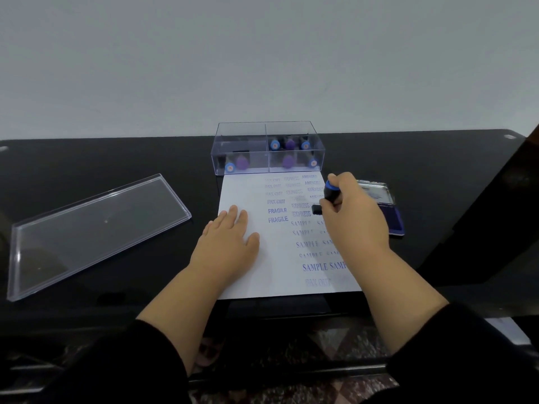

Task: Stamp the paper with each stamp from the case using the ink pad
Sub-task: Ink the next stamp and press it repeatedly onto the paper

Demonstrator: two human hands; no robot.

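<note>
At the frame's left lay the clear lid [96, 228]. Left of centre, the left hand [230, 243] pressed flat, fingers straight, on the paper [248, 196]. Right of centre, the right hand [350, 211] gripped the stamp [328, 196], its long axis tilted upper right, base low over the sheet. The case [267, 150] sat above; the ink pad [393, 217] rightmost.

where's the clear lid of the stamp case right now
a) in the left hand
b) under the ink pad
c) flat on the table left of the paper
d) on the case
c: the clear lid lies on the black table left of the paper, apart from the open case.
</note>
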